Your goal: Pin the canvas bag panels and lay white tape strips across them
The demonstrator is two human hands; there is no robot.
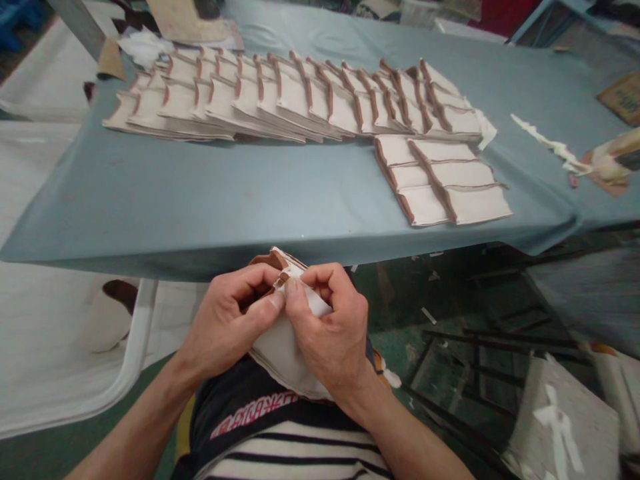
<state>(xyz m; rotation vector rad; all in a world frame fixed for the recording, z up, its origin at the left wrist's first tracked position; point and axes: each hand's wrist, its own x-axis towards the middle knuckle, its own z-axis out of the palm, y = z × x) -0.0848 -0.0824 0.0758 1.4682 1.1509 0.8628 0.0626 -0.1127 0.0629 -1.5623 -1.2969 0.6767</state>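
We are holding a cream piece point(280, 353) with a brown edge just above our lap, a little below the near edge of the table point(200, 200). Our left hand point(233, 323) is curling round the piece's left side, its grip pressed together, with thumb and forefinger pinching the top corner. Our right hand point(333, 333) is meeting it thumb to thumb. Its grip is likewise clamped on that same corner, where a narrow white strip point(316, 305) is running under the fingers. The lower part of the piece is hanging against our striped shirt point(300, 453).

Along the far side of the table, overlapping rows of similar pieces point(300, 93) are lying edge over edge. A smaller group point(445, 180) is sitting to the right, close to the front edge. Between the rows and the near edge, a wide band of blue cover is showing. White scraps point(545, 143) are trailing further right. A curved white plastic rim point(130, 360) is standing near our left forearm, and dark metal bars point(480, 340) are crossing low on our right.
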